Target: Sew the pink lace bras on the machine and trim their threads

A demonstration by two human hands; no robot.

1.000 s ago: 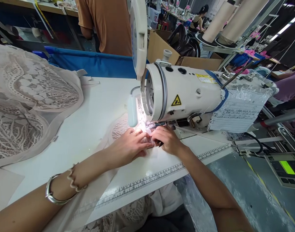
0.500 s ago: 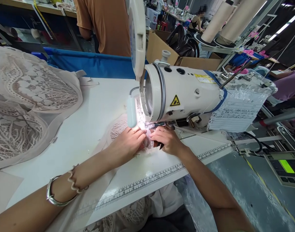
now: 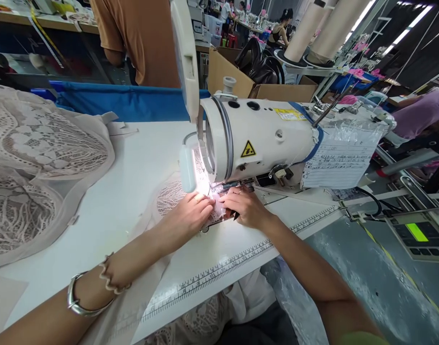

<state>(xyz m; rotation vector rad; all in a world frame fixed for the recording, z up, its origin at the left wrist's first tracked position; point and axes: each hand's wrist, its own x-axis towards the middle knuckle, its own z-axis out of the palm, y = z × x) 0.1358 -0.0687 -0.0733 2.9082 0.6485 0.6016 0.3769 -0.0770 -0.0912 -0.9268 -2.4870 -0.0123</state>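
Head view shows my left hand (image 3: 192, 211) flat, fingers pressing the lace piece (image 3: 169, 194) onto the white surface (image 3: 133, 167). My right hand (image 3: 244, 207) curls, pinching its edge under the sewing machine (image 3: 259, 139). The lace runs lengthwise from the needle toward my lap.

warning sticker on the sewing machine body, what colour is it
Yellow triangle with a black border and black symbol: the warning sticker on the white sewing machine, clearest in the head view.
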